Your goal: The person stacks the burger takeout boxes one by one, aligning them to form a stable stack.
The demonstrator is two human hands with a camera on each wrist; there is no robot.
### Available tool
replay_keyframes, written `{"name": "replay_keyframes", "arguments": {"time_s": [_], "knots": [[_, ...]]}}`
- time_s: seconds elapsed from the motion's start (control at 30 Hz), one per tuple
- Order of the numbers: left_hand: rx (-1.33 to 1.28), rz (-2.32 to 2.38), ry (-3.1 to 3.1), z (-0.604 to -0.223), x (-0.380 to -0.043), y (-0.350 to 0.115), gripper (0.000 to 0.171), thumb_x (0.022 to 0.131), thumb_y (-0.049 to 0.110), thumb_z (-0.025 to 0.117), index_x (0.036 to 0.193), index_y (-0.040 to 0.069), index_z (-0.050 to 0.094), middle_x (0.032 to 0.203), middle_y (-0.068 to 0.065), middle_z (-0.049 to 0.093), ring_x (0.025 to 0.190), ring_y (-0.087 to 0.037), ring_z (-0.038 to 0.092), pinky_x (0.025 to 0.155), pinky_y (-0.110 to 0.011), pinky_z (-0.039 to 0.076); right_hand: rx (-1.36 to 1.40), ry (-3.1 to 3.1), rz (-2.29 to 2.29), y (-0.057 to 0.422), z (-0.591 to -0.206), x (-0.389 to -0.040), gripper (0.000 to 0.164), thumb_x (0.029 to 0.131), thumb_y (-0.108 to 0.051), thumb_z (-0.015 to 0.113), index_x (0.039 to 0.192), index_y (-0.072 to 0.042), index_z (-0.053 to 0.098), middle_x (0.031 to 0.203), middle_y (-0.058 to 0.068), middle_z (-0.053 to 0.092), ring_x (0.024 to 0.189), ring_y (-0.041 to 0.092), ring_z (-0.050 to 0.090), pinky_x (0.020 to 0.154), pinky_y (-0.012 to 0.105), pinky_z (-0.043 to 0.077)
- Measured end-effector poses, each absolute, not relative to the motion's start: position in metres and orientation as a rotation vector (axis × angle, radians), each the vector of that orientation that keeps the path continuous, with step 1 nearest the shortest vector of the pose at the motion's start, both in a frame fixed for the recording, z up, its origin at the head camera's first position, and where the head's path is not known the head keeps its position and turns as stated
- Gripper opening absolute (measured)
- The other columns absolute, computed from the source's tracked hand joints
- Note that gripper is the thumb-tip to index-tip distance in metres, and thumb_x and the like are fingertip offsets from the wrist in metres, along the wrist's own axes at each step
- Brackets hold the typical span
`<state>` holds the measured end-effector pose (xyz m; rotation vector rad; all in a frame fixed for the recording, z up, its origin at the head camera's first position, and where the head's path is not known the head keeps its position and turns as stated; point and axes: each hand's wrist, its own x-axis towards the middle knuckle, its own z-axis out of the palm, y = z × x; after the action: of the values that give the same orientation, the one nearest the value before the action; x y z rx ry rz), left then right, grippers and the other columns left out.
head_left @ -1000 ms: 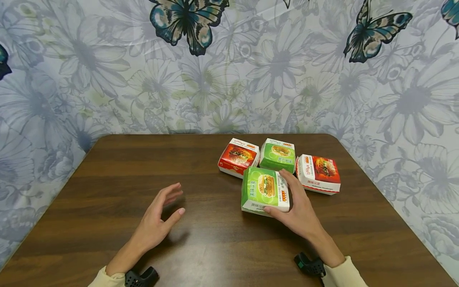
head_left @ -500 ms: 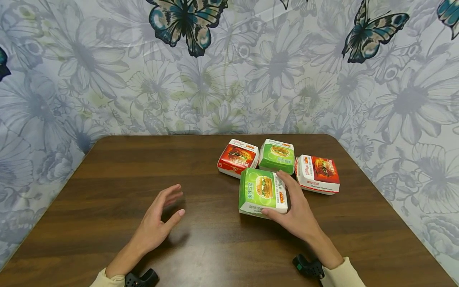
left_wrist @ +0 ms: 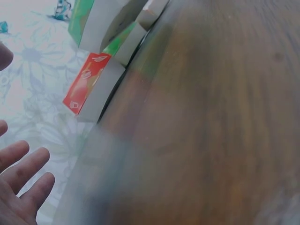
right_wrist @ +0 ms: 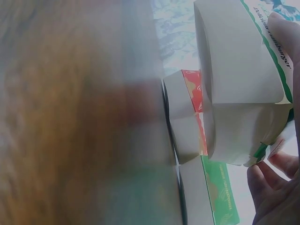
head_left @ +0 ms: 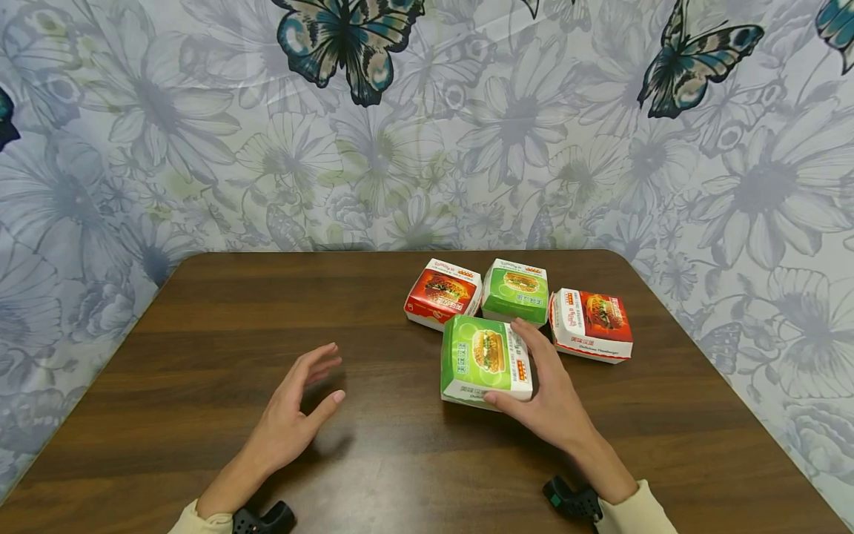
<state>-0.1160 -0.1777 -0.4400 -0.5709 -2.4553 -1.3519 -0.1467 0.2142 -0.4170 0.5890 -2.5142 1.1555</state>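
Note:
My right hand [head_left: 557, 397] grips a green and white hamburger box [head_left: 467, 357] by its right end, thumb at the front and fingers at the back. In the right wrist view, the pale underside of this box [right_wrist: 243, 61] shows, raised off the tabletop. Behind it sit a red hamburger box [head_left: 443, 291] on the left and another green one [head_left: 515, 291] in the middle. A second red box [head_left: 595, 324] lies to the right, beyond my right fingers. Well to the left, my left hand [head_left: 283, 423] hovers over the table with spread fingers, holding nothing.
The dark wooden table [head_left: 220, 334] has rounded far corners. A flowered cloth [head_left: 400, 163] with butterflies hangs behind it and down both sides. Each wrist wears a black device, such as the left wrist band [head_left: 265, 517].
My right hand has carried the green hamburger box slightly to the left and towards me. The left hand and the other boxes stay in place.

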Motion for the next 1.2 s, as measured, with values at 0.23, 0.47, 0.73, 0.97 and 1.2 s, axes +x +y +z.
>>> {"name": "replay_keyframes", "arguments": {"time_s": [0.23,0.47,0.73,0.97,1.2], "knots": [[-0.571,-1.352,-2.466,-0.441,-0.116,-0.177,0.067,0.099,0.011,0.069,0.157,0.024,0.037,0.152,-0.012,0.049,0.133,-0.030,0.055,0.109,-0.013,0.036,0.594,-2.526,1.169,0.212,-0.416,-0.145,0.109,0.073,-0.031,0.095,0.160,-0.033,0.030,0.166,0.002,0.032,0.150,0.027,0.031,0.112,0.062,0.032],[-0.580,-1.360,-2.462,-0.441,-0.116,-0.177,0.067,0.099,0.010,0.068,0.157,0.024,0.037,0.151,-0.012,0.050,0.133,-0.030,0.054,0.108,-0.012,0.036,0.601,-2.548,1.158,0.208,-0.414,-0.142,0.109,0.073,-0.033,0.095,0.161,-0.029,0.031,0.167,-0.001,0.031,0.150,0.026,0.031,0.112,0.062,0.033],[-0.596,-1.363,-2.446,-0.441,-0.115,-0.176,0.067,0.099,0.009,0.069,0.157,0.023,0.038,0.150,-0.012,0.050,0.134,-0.028,0.054,0.108,-0.012,0.036,0.612,-2.556,1.145,0.206,-0.416,-0.140,0.104,0.074,-0.036,0.094,0.159,-0.025,0.034,0.166,-0.004,0.031,0.151,0.026,0.031,0.112,0.063,0.033],[-0.599,-1.371,-2.441,-0.440,-0.115,-0.174,0.067,0.099,0.008,0.068,0.157,0.024,0.038,0.149,-0.012,0.051,0.133,-0.027,0.054,0.109,-0.014,0.037,0.633,-2.552,1.135,0.203,-0.415,-0.137,0.105,0.073,-0.036,0.094,0.159,-0.024,0.035,0.166,-0.003,0.031,0.150,0.024,0.032,0.112,0.060,0.034],[-0.602,-1.384,-2.437,-0.440,-0.114,-0.171,0.066,0.099,0.008,0.068,0.157,0.023,0.038,0.149,-0.014,0.052,0.133,-0.028,0.054,0.108,-0.013,0.037,0.635,-2.563,1.142,0.201,-0.414,-0.136,0.107,0.073,-0.037,0.094,0.160,-0.023,0.034,0.166,-0.001,0.031,0.149,0.023,0.032,0.112,0.059,0.035]]}}
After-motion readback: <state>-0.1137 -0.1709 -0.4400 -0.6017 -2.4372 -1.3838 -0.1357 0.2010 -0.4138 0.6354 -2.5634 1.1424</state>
